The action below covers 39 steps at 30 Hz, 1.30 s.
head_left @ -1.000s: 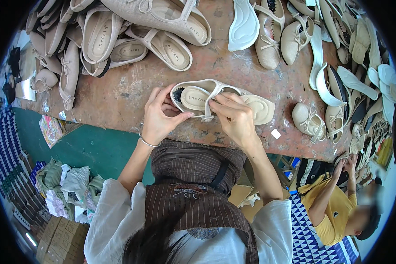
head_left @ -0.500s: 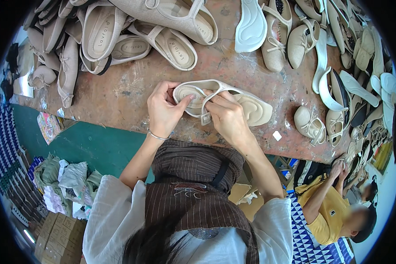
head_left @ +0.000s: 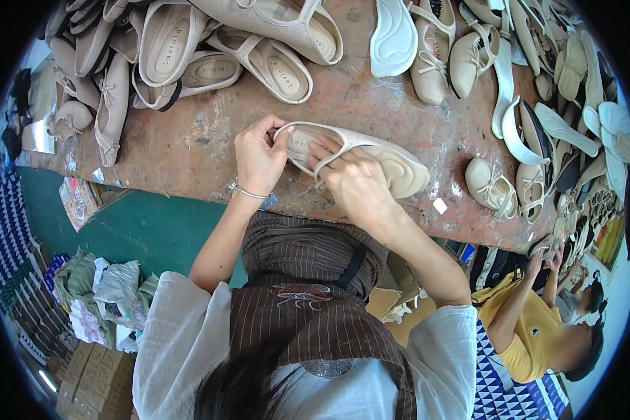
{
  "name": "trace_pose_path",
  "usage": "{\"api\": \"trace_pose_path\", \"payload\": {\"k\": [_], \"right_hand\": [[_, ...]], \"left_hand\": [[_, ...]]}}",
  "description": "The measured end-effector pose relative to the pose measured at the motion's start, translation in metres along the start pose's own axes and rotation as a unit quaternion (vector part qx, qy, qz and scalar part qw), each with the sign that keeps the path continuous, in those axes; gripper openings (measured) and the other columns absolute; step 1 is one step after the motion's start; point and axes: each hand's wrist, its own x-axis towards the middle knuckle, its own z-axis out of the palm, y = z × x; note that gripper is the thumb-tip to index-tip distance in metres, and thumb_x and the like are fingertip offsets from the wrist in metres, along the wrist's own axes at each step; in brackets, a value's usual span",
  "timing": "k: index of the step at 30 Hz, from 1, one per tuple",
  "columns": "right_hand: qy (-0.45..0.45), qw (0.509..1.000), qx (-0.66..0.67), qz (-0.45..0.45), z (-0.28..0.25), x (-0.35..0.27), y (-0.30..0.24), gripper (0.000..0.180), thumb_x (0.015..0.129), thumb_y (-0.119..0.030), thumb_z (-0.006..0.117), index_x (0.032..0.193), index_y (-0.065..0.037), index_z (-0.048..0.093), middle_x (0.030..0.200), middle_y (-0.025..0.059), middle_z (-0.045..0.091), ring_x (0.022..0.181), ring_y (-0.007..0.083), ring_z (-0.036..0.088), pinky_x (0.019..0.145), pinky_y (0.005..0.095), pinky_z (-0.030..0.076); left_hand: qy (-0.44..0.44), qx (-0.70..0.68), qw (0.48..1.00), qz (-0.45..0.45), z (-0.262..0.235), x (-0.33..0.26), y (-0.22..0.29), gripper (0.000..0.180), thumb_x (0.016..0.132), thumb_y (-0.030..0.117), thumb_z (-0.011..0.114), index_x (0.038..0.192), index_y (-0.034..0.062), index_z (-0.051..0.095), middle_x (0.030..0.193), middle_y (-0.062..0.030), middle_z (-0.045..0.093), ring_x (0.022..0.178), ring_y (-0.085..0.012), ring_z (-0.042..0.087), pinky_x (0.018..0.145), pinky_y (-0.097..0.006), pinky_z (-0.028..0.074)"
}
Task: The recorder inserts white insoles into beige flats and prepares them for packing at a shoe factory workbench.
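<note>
Gripping the beige shoe (head_left: 371, 157) at its heel, the left hand (head_left: 259, 157) curls closed. The right hand (head_left: 353, 183) pinches its strap (head_left: 332, 155) above the workbench (head_left: 203, 147).

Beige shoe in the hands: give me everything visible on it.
The beige shoe is a flat slip-on with a thin strap, a padded cream insole and a leather-like upper. It lies on the worn brown workbench, toe pointing right. The left hand pinches its heel rim; the right hand rests on its near side, fingers under the strap.
</note>
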Motion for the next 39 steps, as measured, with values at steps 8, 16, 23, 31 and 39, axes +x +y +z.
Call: {"api": "trace_pose_path", "payload": {"k": [8, 16, 23, 31, 39], "right_hand": [[0.101, 0.985, 0.039, 0.134, -0.005, -0.028, -0.001, 0.028, 0.068, -0.002, 0.061, 0.092, -0.001, 0.075, 0.097, 0.0084, 0.074, 0.107, 0.0235, 0.068, 0.115, 0.0435, 0.034], [0.269, 0.835, 0.263, 0.402, -0.058, -0.009, 0.041, 0.068, 0.073, -0.024, 0.083, 0.133, -0.004, 0.056, 0.119, 0.0271, 0.06, 0.109, 0.041, 0.059, 0.089, 0.0431, 0.049], [0.28, 0.853, 0.228, 0.377, -0.041, -0.056, -0.037, 0.041, 0.069, -0.015, 0.088, 0.092, 0.0, 0.058, 0.117, 0.0198, 0.062, 0.11, 0.0367, 0.062, 0.09, 0.0412, 0.052], [0.208, 0.908, 0.072, 0.357, 0.012, -0.079, -0.057, 0.062, 0.077, 0.005, 0.059, 0.139, -0.001, 0.051, 0.12, 0.0247, 0.065, 0.123, 0.0368, 0.058, 0.117, 0.064, 0.01], [0.209, 0.918, -0.014, 0.338, 0.029, -0.049, -0.012, 0.056, 0.075, 0.008, 0.055, 0.131, 0.004, 0.056, 0.131, 0.0238, 0.06, 0.127, 0.037, 0.055, 0.117, 0.0622, 0.016]], "left_hand": [[-0.019, 0.03, 0.999, -0.007, -0.002, -0.01, 0.016, 0.012, 0.087, 0.008, 0.065, 0.079, 0.0001, 0.06, 0.062, -0.0172, 0.06, 0.052, -0.0284, 0.058, 0.051, -0.039, 0.043], [-0.049, 0.194, 0.953, 0.228, 0.025, -0.094, 0.052, 0.017, 0.077, 0.01, 0.075, 0.082, 0.0061, 0.06, 0.084, -0.0112, 0.061, 0.071, -0.0316, 0.058, 0.063, -0.039, 0.047], [-0.235, 0.249, 0.852, 0.397, 0.061, -0.078, 0.056, 0.047, 0.079, 0.022, 0.069, 0.124, 0.0081, 0.064, 0.132, -0.0143, 0.056, 0.134, -0.0307, 0.044, 0.113, -0.068, 0.02], [-0.278, 0.115, 0.885, 0.355, 0.074, -0.111, 0.028, 0.073, 0.081, 0.021, 0.065, 0.142, -0.0089, 0.038, 0.145, -0.0238, 0.043, 0.143, -0.0412, 0.031, 0.118, -0.059, 0.019], [-0.21, 0.268, 0.859, 0.383, 0.074, -0.12, 0.029, 0.053, 0.079, 0.019, 0.065, 0.128, -0.0001, 0.06, 0.134, -0.0194, 0.054, 0.134, -0.0381, 0.042, 0.11, -0.055, 0.036]]}}
